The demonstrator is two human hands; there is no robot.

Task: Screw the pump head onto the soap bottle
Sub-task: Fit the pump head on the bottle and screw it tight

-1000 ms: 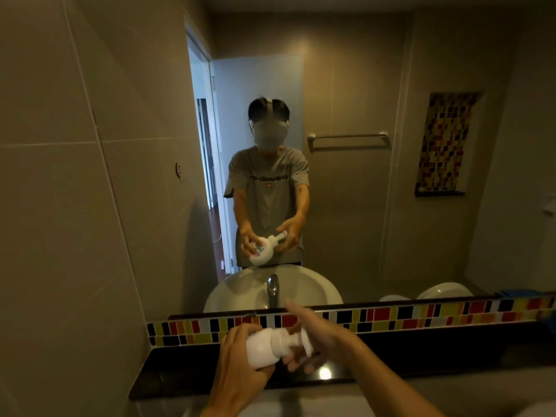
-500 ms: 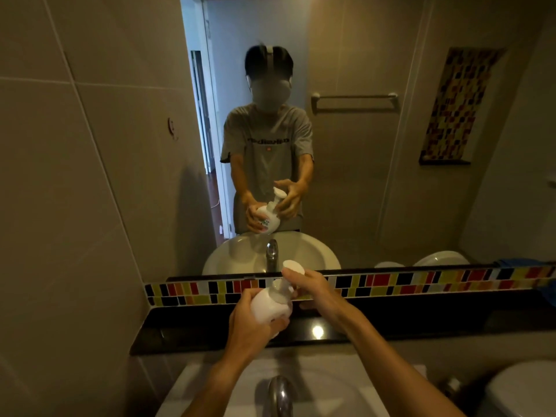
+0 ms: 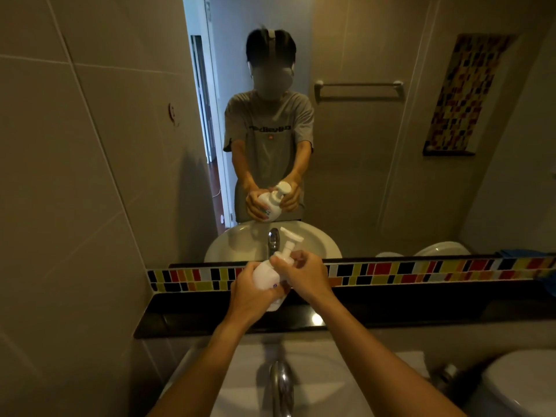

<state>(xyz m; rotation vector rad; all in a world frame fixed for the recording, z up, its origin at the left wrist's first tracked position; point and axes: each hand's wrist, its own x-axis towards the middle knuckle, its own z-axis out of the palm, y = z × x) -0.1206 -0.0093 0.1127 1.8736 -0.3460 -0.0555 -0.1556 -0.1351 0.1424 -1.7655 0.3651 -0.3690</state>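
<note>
Two hands held a white bottle [image 3: 264,276] above a sink [image 3: 331,383].
Left hand [image 3: 251,296] gripped its body; right hand [image 3: 304,273] pinched the pump [image 3: 287,246] collar.

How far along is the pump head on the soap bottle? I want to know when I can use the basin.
Done: the pump head already sits in the neck of the soap bottle. In hand: the left hand grips the bottle body while the right hand pinches the pump collar, over the sink. Left: tightening, and presumably setting it down. Whether the thread is fully seated cannot be seen.
</note>
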